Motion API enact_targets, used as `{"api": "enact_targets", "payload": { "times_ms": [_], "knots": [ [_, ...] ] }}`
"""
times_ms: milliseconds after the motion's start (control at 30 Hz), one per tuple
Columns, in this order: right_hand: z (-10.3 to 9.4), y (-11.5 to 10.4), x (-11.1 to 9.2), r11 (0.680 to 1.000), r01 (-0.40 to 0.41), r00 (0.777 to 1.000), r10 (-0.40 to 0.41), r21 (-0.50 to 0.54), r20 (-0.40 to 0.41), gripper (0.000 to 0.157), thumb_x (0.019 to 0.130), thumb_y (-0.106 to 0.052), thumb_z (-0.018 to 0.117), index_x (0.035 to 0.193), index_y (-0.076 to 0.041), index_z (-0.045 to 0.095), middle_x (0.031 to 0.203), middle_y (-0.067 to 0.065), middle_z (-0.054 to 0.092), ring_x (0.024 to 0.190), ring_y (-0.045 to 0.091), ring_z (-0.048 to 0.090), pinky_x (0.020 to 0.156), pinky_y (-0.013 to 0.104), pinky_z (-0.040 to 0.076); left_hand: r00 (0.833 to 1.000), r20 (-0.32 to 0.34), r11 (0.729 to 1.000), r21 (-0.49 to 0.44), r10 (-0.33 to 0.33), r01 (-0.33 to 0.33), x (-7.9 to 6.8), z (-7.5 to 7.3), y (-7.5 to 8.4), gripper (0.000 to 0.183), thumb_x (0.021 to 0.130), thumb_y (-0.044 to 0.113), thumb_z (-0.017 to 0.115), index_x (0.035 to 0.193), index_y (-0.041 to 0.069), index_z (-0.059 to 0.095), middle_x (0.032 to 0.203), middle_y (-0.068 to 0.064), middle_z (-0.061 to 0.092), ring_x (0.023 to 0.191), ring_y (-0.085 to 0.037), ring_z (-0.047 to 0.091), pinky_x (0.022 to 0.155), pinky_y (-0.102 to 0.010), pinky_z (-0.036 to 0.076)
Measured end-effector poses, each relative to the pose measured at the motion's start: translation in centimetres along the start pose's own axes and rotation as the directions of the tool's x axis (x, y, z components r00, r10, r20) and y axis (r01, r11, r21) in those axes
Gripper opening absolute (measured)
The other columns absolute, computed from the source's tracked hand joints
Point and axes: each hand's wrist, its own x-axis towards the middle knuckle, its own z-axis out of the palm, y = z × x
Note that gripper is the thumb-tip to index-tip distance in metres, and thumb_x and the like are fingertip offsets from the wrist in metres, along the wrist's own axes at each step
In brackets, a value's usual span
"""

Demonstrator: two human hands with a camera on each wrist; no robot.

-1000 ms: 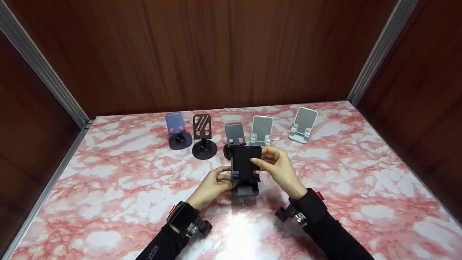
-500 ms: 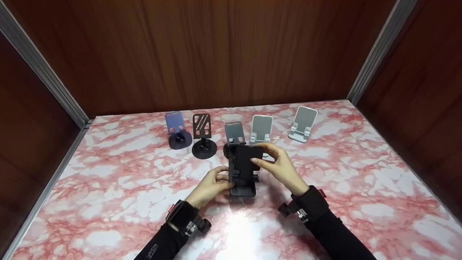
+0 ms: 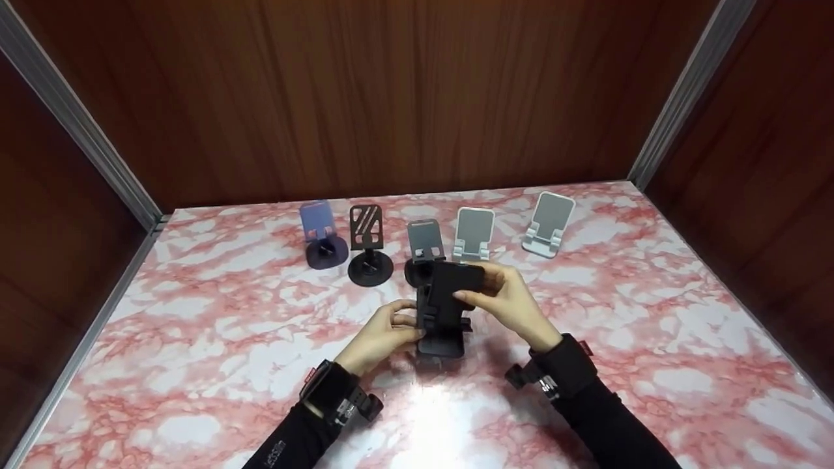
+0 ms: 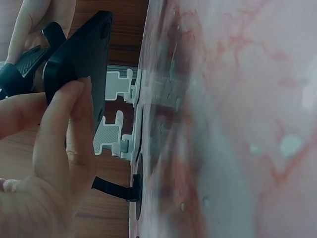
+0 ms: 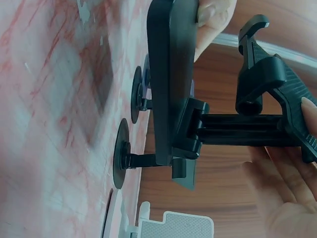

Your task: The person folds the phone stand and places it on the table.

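Note:
A black folding phone stand is held up over the table between both hands. Its base (image 3: 440,346) is gripped at the left edge by my left hand (image 3: 383,337), fingers and thumb on opposite faces in the left wrist view. My right hand (image 3: 511,305) pinches the right edge of the upper plate (image 3: 451,290), thumb on the side facing me. That plate leans to the right relative to the base. From the right wrist, the post (image 5: 242,129) shows between the thick base slab (image 5: 171,74) and the hooked cradle (image 5: 277,94). The right fingers are partly hidden behind the plate.
Behind the hands stand a purple phone stand (image 3: 318,225), a black slotted one (image 3: 369,267), a dark grey one (image 3: 425,236), and two white ones (image 3: 474,228), (image 3: 550,218). Wooden walls (image 3: 404,98) enclose the marbled table (image 3: 228,365) at back and sides.
The upper plate has turned and shifted to the right relative to the base, with my right hand moving slightly right along with it. My left hand has stayed nearly still.

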Motion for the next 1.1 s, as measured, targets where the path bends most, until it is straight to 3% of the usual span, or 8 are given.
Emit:
{"api": "enact_targets", "payload": {
  "times_ms": [133, 267, 567, 800, 1100],
  "knots": [
    [-0.3, -0.1, 0.0, 0.997, 0.025, 1.0, -0.024, -0.075, 0.008, 0.043, 0.095, 0.003, 0.078, 0.133, 0.017, 0.065, 0.115, 0.029, 0.077, 0.088, -0.003, 0.072, 0.081, 0.015, 0.062, 0.999, 0.035, 1.0, -0.017, 0.007, -0.006, 0.0, 0.1, 0.0, 0.059, 0.097, -0.007, 0.059, 0.153, -0.015, 0.043, 0.109, -0.006, 0.073, 0.091, -0.009, 0.073, 0.086, -0.026, 0.067],
    [-0.5, -0.2, -0.1, 0.992, 0.034, 0.999, -0.032, -0.12, 0.019, 0.043, 0.095, 0.003, 0.078, 0.132, 0.019, 0.063, 0.118, 0.037, 0.074, 0.089, -0.005, 0.071, 0.081, 0.014, 0.061, 0.999, 0.037, 1.0, -0.007, 0.014, -0.013, -0.1, 0.0, -0.1, 0.061, 0.096, -0.006, 0.059, 0.154, -0.016, 0.043, 0.107, -0.005, 0.073, 0.092, -0.009, 0.073, 0.082, -0.023, 0.066],
    [-0.5, -0.2, -0.2, 0.988, 0.058, 0.998, -0.055, -0.143, 0.032, 0.039, 0.095, 0.004, 0.078, 0.128, 0.019, 0.066, 0.119, 0.038, 0.074, 0.089, -0.008, 0.071, 0.082, 0.015, 0.064, 1.0, 0.023, 1.0, 0.009, 0.007, -0.007, 0.0, 0.3, -0.4, 0.068, 0.093, -0.005, 0.06, 0.157, -0.016, 0.038, 0.107, -0.006, 0.07, 0.092, -0.01, 0.072, 0.08, -0.022, 0.064],
    [-0.3, -0.1, -0.2, 0.975, 0.097, 0.995, -0.101, -0.199, -0.006, 0.037, 0.094, 0.003, 0.079, 0.126, 0.018, 0.068, 0.115, 0.036, 0.076, 0.088, -0.009, 0.07, 0.079, 0.013, 0.061, 1.0, 0.006, 0.999, 0.04, 0.014, -0.014, -0.3, 0.6, -0.3, 0.064, 0.096, -0.004, 0.061, 0.155, -0.016, 0.039, 0.112, -0.01, 0.07, 0.092, -0.009, 0.071, 0.088, -0.025, 0.067],
    [0.4, -0.3, -0.3, 0.949, 0.144, 0.98, -0.177, -0.282, -0.093, 0.032, 0.094, 0.003, 0.08, 0.123, 0.014, 0.071, 0.111, 0.03, 0.079, 0.097, 0.005, 0.074, 0.088, 0.015, 0.063, 1.0, 0.015, 0.999, 0.02, 0.025, -0.025, -0.4, 1.2, 0.2, 0.059, 0.099, -0.005, 0.061, 0.153, -0.017, 0.041, 0.108, -0.008, 0.071, 0.083, -0.004, 0.07, 0.078, -0.019, 0.065]
  ]
}}
